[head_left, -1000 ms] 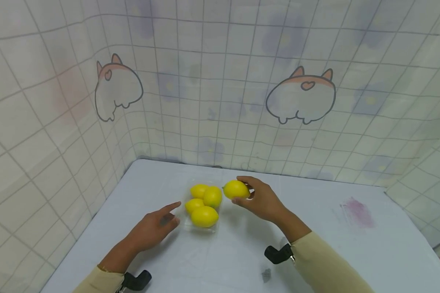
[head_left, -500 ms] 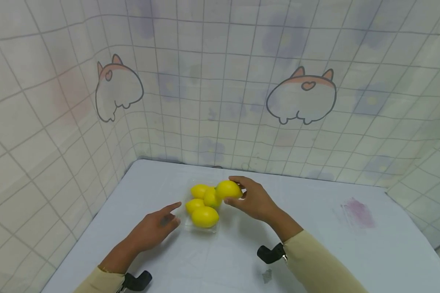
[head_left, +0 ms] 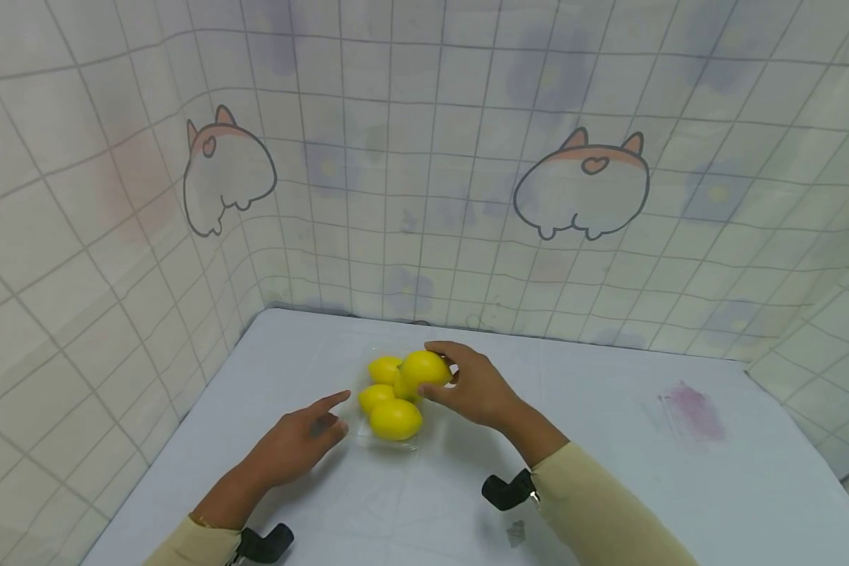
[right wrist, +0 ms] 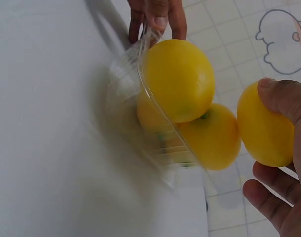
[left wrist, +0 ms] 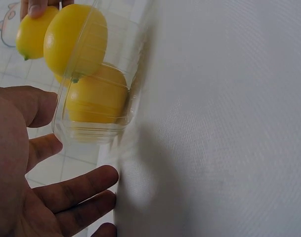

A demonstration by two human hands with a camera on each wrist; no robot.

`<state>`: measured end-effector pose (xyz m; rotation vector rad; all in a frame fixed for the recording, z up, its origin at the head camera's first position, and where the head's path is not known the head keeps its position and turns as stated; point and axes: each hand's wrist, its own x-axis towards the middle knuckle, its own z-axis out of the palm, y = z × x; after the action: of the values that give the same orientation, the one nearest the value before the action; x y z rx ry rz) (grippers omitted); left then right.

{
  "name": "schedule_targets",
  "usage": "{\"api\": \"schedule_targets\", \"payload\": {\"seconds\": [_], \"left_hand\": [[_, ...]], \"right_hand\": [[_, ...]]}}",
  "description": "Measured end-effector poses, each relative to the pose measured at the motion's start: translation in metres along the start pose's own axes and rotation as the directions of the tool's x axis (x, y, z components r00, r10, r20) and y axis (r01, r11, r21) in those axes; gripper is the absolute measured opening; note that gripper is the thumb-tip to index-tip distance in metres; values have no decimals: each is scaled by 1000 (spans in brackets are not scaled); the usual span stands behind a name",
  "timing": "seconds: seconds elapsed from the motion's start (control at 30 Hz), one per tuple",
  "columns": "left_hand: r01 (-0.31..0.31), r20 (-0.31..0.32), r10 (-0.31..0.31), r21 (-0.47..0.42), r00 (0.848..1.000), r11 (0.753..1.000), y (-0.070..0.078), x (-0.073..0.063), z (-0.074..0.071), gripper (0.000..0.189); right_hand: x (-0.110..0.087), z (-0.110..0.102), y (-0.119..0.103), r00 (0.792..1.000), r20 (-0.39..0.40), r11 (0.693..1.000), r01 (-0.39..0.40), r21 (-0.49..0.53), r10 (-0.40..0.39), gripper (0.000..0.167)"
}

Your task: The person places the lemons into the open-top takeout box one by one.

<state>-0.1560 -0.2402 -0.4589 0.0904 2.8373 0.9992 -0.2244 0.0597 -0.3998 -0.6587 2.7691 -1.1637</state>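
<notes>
A clear plastic container (left wrist: 93, 132) on the table holds several yellow lemons (head_left: 395, 419), heaped above its rim. My right hand (head_left: 479, 387) pinches another lemon (head_left: 424, 371) between thumb and fingers, over the container's right side. In the head view this lemon partly covers one of the heaped ones; in the right wrist view the held lemon (right wrist: 264, 126) is right beside the pile. On the container's left side is my left hand (head_left: 299, 442), fingers loosely spread and holding nothing. Its thumb (left wrist: 41, 106) comes right up to the clear wall in the left wrist view.
A white cloth covers the table (head_left: 594, 487), with a pink stain (head_left: 693, 413) at the right and a small grey mark (head_left: 516, 534) near the front. Behind and at the sides hangs a grid-patterned curtain (head_left: 424, 196) with cartoon animals. Each wrist wears a black device (head_left: 507, 490).
My right hand has moved left with the lemon, from beside the container to over the heaped lemons. The left hand stays where it was.
</notes>
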Motion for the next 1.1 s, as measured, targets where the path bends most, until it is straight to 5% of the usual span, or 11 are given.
{"api": "schedule_targets", "payload": {"seconds": [1.1], "left_hand": [[-14,-2,14,-5,1000,1000,-1,1,0,55]], "right_hand": [[15,29,-29,987,80,974,154,-168,-142,68]]}}
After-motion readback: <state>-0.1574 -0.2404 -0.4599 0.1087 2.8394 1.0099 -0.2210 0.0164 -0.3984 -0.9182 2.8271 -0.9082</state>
